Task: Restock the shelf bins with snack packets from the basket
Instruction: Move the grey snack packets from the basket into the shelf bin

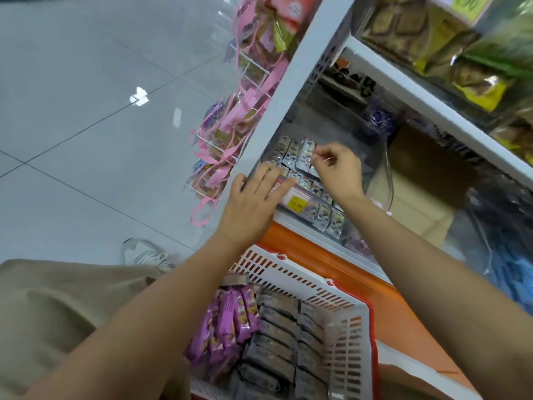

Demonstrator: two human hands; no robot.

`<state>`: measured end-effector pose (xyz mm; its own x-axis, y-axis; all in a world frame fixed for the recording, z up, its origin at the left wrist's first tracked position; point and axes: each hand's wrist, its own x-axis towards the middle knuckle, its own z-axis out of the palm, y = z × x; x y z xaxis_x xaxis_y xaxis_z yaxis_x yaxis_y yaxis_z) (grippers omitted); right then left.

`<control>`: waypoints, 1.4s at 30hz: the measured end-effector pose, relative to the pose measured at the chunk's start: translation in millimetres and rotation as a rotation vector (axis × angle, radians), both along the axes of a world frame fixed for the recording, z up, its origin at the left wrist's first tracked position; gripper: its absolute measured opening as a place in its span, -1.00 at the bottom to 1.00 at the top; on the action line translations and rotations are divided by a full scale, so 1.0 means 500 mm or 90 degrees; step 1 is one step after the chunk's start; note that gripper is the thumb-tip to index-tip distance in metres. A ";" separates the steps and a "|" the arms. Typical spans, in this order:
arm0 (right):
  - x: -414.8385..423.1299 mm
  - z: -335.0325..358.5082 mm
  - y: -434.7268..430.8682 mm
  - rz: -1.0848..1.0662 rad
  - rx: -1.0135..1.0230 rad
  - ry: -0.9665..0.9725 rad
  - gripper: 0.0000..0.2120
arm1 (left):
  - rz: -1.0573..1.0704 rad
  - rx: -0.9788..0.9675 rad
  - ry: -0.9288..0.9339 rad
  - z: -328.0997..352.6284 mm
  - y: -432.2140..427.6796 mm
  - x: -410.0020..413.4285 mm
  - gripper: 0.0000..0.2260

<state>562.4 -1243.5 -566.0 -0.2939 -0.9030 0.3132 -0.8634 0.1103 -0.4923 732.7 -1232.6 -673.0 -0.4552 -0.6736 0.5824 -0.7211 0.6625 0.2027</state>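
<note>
Probably mid-task: right hand pinches a silver foil snack packet over the part-filled clear plastic shelf bin, left hand flat against its front, white slotted plastic basket holds plenty of unshelved packets.

On my feed both forearms are bare from the wrist down to the edge of the view, one on either side of the white basket. The left hand and right hand, past the basket's far rim, are bare as well. Left of the basket, loose beige cloth with soft folds covers the leg; I cannot tell the garment. Beyond it, also left of the basket, is a white shoe with white laces.
</note>
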 end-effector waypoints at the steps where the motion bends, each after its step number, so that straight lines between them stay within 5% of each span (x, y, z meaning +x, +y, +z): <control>1: 0.003 0.006 0.018 0.015 -0.017 -0.006 -0.92 | 0.006 0.020 -0.010 0.007 0.007 0.000 -0.30; 9: -0.018 -0.035 0.203 0.098 -0.029 -0.097 -0.93 | 0.054 0.088 -0.022 0.024 0.084 -0.014 -0.28; 16: -0.105 -0.224 0.359 0.008 0.123 -0.101 -0.91 | -0.159 0.009 -0.203 -0.050 0.164 -0.089 -0.59; 24: -0.178 -0.409 0.481 -0.034 0.325 -0.109 -0.79 | -0.160 0.275 -0.446 -0.145 0.176 -0.155 -0.31; 42: -0.174 -0.597 0.468 0.008 0.430 -0.093 -0.72 | -0.116 0.269 -0.448 -0.260 0.164 -0.171 -0.26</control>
